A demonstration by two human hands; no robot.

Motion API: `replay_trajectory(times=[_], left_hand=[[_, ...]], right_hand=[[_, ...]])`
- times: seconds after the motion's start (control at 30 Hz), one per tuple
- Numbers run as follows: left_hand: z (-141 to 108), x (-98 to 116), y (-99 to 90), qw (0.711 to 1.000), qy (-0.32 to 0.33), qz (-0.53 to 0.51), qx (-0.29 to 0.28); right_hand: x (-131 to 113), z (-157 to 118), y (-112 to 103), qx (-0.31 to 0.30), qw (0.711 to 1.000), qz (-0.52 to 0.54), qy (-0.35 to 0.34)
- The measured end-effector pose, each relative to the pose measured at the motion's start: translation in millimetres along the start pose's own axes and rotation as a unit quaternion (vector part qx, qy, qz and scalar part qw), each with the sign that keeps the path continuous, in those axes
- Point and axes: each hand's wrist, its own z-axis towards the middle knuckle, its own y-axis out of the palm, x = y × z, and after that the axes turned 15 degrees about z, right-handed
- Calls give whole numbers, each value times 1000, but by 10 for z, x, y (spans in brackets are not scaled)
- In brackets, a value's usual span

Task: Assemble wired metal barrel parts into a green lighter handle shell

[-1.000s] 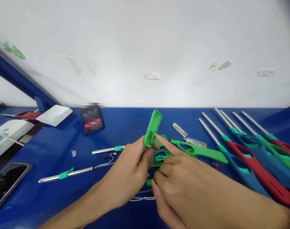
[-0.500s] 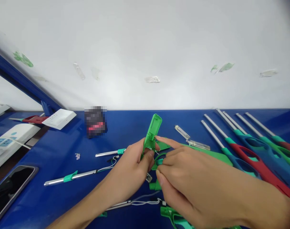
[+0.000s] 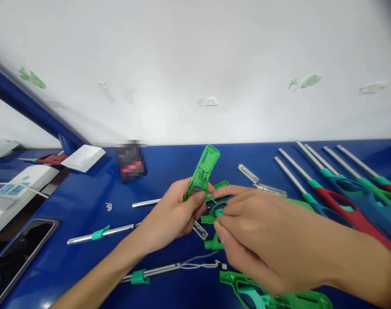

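My left hand (image 3: 169, 212) grips a green plastic lighter shell half (image 3: 209, 161) by its lower end, thumb on top, hollow inner side facing me. Close to its right is my right hand (image 3: 266, 231), index finger stretched towards the shell and the other fingers curled in. Whatever those curled fingers may hold is hidden. A thin pale wire-like piece (image 3: 214, 201) shows between the hands. Below the left hand lies a clear fuel tank (image 3: 200, 230). More green shell parts (image 3: 240, 281) lie under and in front of my right hand, partly covered.
Metal lighter tubes with teal collars (image 3: 100, 233) and white wires lie left and front. Several long-necked lighters (image 3: 337, 197) line the right. Clear tanks (image 3: 248, 173) rest behind my right hand. At left are a phone (image 3: 25, 257), power strip (image 3: 22, 186), white box (image 3: 83, 158) and blurred dark packet (image 3: 131, 161).
The shell half has turned so its inside faces me more fully. My right index finger has drawn slightly away from it. The whole view has shifted a little.
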Motion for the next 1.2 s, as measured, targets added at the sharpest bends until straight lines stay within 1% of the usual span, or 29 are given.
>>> replay_trajectory(times=[0.07, 0.13, 0.17, 0.2, 0.27, 0.33, 0.5, 0.7, 0.8, 0.93, 1.07, 1.2], left_hand=[[-6, 5, -28, 1000, 6, -9, -3], [-9, -6, -42, 1000, 11, -16, -4], [-10, -14, -44, 1000, 12, -19, -3], [-12, -23, -43, 1000, 13, -20, -2], [-19, -37, -34, 1000, 15, -23, 1], [-31, -45, -14, 1000, 17, -25, 1], [-51, -62, 49, 1000, 15, -22, 1], [-44, -81, 65, 1000, 14, -21, 7], [-52, -69, 81, 1000, 19, -20, 14], [-62, -44, 119, 999, 36, -17, 37], [-59, -46, 134, 998, 45, -6, 53], [-46, -51, 127, 998, 45, -7, 54]], right_hand=[[42, -8, -1, 98, 995, -24, 13], [108, -10, -6, 200, 977, -52, 49], [146, -10, -6, 236, 968, -59, 67], [184, -9, -4, 259, 960, -62, 81], [251, -5, 9, 283, 953, -62, 91], [297, 0, 33, 291, 951, -72, 81], [338, 11, 99, 281, 955, -76, 54], [373, -10, 149, 293, 952, -87, 6], [378, -22, 182, 296, 951, -86, 1], [365, -9, 241, 307, 950, -55, 9], [365, 31, 276, 318, 948, 2, 14], [379, 71, 289, 332, 942, 46, 25]])
